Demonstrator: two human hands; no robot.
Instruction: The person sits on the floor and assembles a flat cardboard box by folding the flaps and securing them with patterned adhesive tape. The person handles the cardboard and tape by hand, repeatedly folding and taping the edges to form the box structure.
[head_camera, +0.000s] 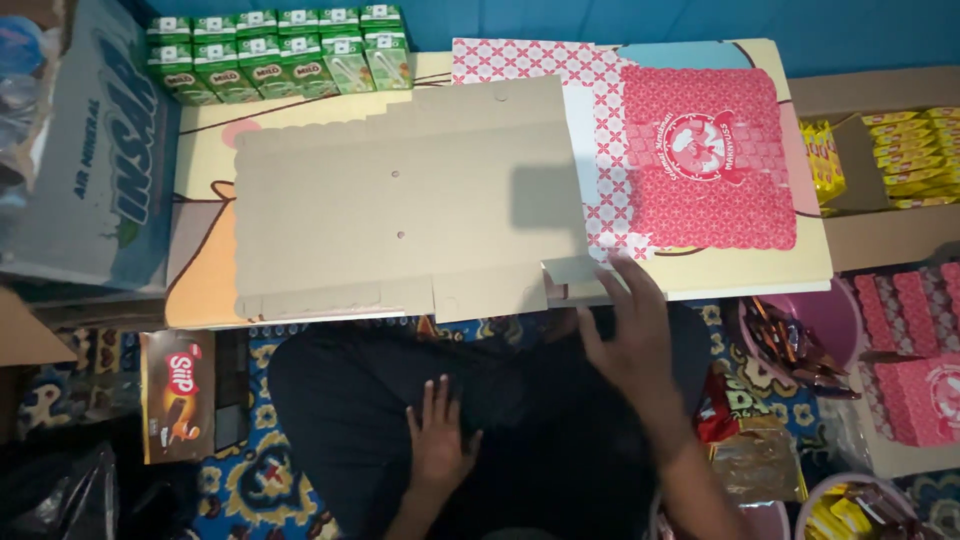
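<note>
One flat, unfolded pink-and-white patterned cardboard box blank (640, 150) lies plain side up on the low table (200, 150), no panel yet raised; right hand (630, 340) open-fingered at its near edge, left hand (440, 440) spread empty on lap

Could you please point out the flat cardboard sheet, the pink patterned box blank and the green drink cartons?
Cardboard sheet (400, 200): head view, middle of its plain brown face.
Pink box blank (700, 150): head view, on the dark pink panel.
Green cartons (280, 55): head view, centre of the rows at the table's far edge.
</note>
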